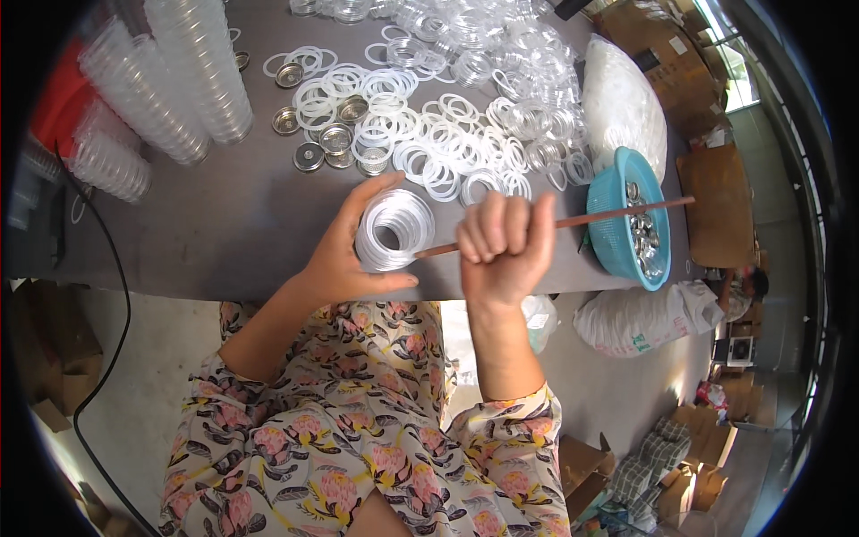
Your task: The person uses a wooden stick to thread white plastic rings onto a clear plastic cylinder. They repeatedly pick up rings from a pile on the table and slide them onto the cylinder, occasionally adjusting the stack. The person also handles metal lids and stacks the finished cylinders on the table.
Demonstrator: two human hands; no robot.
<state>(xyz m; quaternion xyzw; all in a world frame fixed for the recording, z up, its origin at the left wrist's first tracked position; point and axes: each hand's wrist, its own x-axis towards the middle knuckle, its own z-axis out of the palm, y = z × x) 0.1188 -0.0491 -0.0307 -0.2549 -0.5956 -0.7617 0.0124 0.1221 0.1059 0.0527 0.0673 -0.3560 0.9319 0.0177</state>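
Note:
My left hand (338, 249) curls around the side of a stack of clear plastic rings (410, 213) near the table's front edge, thumb at the near side and fingers at the far side. My right hand (501, 240) is a fist around a thin reddish-brown stick (617, 213). One end of the stick reaches the right side of the stack; whether it touches cannot be made out. The other end juts right, over a blue plastic basket (601, 234). Beyond my hands, many loose white sealing rings (416, 161) lie spread, with several round metal lids (336, 140) beside them.
Tall stacks of clear plastic cups (201, 72) stand at the far left, near a red container (64, 94). A heap of clear plastic rings (465, 36) lies at the back. The basket holds small metal pieces (642, 234). A stuffed plastic bag (622, 107) and cardboard boxes (716, 206) are at right.

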